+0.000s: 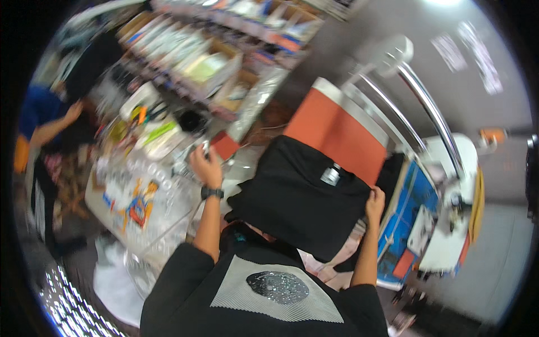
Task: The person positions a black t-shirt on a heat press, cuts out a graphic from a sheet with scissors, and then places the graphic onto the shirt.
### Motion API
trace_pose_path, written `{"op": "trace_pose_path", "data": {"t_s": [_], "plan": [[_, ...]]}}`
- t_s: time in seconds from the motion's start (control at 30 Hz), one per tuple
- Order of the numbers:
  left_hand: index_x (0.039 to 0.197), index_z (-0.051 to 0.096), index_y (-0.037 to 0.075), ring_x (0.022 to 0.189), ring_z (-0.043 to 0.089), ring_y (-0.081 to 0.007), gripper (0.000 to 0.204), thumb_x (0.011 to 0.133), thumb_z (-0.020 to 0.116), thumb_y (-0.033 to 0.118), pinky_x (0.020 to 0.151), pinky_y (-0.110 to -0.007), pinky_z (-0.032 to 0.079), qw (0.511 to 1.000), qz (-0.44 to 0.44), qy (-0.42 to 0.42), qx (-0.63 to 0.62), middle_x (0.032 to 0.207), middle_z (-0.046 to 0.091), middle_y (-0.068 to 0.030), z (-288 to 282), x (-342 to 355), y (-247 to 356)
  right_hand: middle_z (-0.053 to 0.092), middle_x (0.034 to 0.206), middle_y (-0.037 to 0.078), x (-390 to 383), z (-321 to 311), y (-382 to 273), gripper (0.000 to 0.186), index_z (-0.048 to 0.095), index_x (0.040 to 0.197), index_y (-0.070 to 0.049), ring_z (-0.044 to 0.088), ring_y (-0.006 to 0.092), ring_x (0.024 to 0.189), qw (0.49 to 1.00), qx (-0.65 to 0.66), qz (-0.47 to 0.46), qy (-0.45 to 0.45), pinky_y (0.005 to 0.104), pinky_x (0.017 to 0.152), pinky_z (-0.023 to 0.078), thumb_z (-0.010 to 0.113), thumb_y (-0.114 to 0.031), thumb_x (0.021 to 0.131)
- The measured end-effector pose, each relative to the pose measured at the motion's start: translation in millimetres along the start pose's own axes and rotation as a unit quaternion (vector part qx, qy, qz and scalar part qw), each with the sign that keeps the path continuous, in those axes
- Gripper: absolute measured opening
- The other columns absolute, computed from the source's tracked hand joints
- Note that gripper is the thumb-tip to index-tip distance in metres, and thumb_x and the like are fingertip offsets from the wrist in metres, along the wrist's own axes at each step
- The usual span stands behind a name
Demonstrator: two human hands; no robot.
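Observation:
A black T-shirt point(300, 194) lies spread over the orange platen point(337, 132) of a heat press, its collar and white neck label toward the far side. My right hand point(375, 206) is closed on the T-shirt's right edge. Off to the left, my left hand point(206, 167), with a dark watch on the wrist, reaches over the cluttered table beside a small red box point(225, 145). Its thumb and fingers look apart, close to a small shiny item that is too blurred to name.
Chrome bars point(432, 115) of the press rise at the right, beside a blue tray point(412, 196). Clear plastic packaging point(163, 196) covers the left table. Boxes of packets point(208, 64) stand at the back. Another person's arm point(56, 124) shows at far left.

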State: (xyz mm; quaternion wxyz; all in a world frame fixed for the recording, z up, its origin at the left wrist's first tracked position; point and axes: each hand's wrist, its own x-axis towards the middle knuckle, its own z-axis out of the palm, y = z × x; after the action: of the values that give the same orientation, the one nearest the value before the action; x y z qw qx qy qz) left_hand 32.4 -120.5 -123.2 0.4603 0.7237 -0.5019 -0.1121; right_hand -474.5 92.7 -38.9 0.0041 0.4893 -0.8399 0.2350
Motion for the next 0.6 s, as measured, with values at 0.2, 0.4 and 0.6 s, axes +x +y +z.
{"op": "trace_pose_path", "data": {"t_s": [0.2, 0.4, 0.6], "plan": [[0.117, 0.062, 0.007, 0.116, 0.054, -0.0325, 0.035, 0.085, 0.070, 0.019, 0.097, -0.043, 0.042, 0.880, 0.347, -0.289, -0.148, 0.117, 0.059, -0.0108, 54.5, -34.5, 155.7, 0.059, 0.098, 0.020, -13.8, -0.3, -11.3, 0.018, 0.067, 0.103, 0.000, 0.059, 0.0396, 0.098, 0.997, 0.011, 0.071, -0.025, 0.0432, 0.089, 0.046, 0.063, -0.011, 0.089], [0.102, 0.060, 0.004, 0.102, 0.060, -0.0316, 0.029, 0.083, 0.074, 0.022, 0.094, -0.044, 0.042, 0.737, 0.495, -0.455, -0.064, 0.099, 0.062, -0.0130, 102.1, -13.1, 171.7, 0.058, 0.084, 0.015, -25.7, -59.0, -23.3, 0.022, 0.066, 0.088, 0.002, 0.063, 0.0316, 0.082, 0.996, 0.042, 0.009, -0.080, 0.0404, 0.077, 0.050, 0.078, -0.010, 0.073], [0.095, 0.059, -0.001, 0.083, 0.060, -0.0276, 0.022, 0.082, 0.075, 0.008, 0.075, -0.036, 0.048, 0.670, 0.477, -0.518, -0.235, 0.087, 0.058, -0.0114, 21.9, 14.0, 200.6, 0.052, 0.070, 0.004, -74.5, -117.8, -57.8, 0.024, 0.056, 0.080, 0.000, 0.052, 0.0121, 0.066, 0.969, 0.209, 0.075, -0.112, 0.0286, 0.060, 0.043, 0.079, -0.004, 0.073]]}}
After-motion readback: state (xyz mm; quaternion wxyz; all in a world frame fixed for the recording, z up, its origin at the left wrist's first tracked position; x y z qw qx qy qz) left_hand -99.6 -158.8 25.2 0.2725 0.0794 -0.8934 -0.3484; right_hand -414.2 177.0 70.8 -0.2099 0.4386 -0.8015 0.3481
